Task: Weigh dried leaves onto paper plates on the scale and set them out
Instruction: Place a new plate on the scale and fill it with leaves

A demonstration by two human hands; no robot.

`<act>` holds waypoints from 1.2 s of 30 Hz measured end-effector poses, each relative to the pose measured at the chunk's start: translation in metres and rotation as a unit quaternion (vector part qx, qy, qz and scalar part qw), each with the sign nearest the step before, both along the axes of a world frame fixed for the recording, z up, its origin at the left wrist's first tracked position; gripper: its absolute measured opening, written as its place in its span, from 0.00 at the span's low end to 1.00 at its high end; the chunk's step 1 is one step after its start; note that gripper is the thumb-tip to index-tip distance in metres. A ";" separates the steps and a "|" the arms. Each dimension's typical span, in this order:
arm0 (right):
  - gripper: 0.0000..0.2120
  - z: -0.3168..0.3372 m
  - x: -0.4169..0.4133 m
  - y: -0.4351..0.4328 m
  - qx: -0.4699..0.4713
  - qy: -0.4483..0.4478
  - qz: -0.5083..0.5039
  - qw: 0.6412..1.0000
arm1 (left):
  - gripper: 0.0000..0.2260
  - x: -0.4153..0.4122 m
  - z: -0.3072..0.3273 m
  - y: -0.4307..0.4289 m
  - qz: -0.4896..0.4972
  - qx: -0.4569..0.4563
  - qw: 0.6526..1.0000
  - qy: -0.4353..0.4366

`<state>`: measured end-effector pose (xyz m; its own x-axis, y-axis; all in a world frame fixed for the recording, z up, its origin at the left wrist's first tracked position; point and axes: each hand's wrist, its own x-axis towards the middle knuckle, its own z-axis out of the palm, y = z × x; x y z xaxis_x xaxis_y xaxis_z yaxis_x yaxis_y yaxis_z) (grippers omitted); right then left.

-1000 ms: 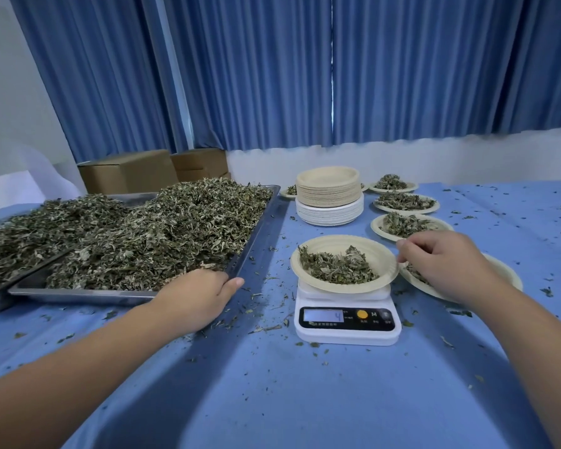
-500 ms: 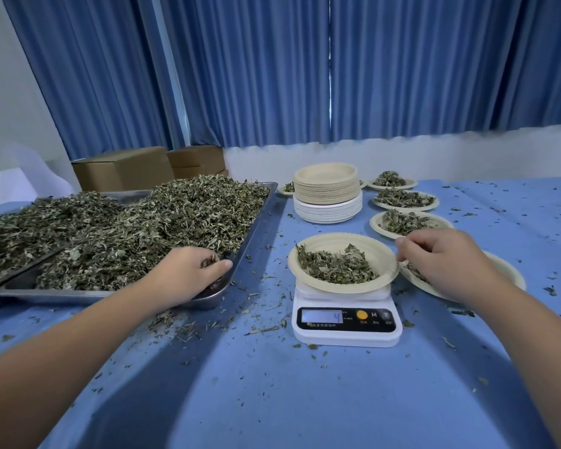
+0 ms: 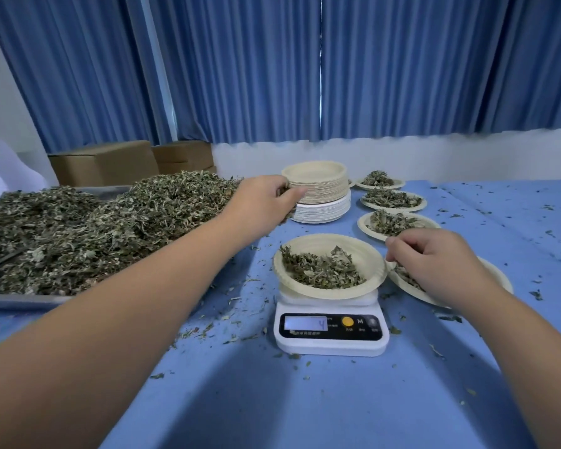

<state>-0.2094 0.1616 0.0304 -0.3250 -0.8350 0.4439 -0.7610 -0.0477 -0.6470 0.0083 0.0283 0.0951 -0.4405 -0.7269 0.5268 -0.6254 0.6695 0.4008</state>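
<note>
scale point(image 3: 331, 333): plate point(image 3: 329, 242) of leaves point(image 3: 321, 270) on top
left hand point(image 3: 263, 205): behind scale, curled against plate stack point(image 3: 323, 189), grip unclear
right hand point(image 3: 434, 257): right of scale, curled closed, nothing visibly held

left arm stretched forward, left hand point(image 3: 263, 205) palm down, fingers curled round a clump of dried leaves point(image 3: 288, 216). right forearm angled inward, right hand point(image 3: 434, 259) knuckles up, fingers curled, thumb meeting forefinger; any contents hidden.

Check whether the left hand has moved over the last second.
Yes. The left hand left the near edge of the tray and went farther back and right, and is now at the plate stack.
</note>
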 end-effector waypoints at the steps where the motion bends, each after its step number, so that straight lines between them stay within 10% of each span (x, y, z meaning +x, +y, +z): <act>1: 0.17 0.000 -0.001 -0.001 -0.001 0.002 -0.001 1.000 | 0.18 -0.011 -0.001 0.000 -0.012 0.005 1.000 -0.004; 18: 0.17 -0.002 -0.001 -0.003 -0.021 0.001 0.020 1.000 | 0.21 -0.025 -0.042 0.028 -0.118 0.057 0.991 -0.038; 28: 0.16 -0.001 0.003 -0.001 -0.044 0.002 0.002 0.999 | 0.10 0.077 -0.057 0.016 0.184 -0.017 0.980 -0.068; 36: 0.16 -0.002 0.005 0.000 -0.040 0.021 -0.025 0.999 | 0.23 0.113 -0.070 -0.013 0.297 0.184 0.915 -0.203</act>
<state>-0.2040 0.1616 0.0289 -0.3457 -0.7793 0.5226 -0.7900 -0.0589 -0.6103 0.1209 0.0149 0.0248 -0.0153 -0.9968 0.0783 -0.9821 0.0297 0.1859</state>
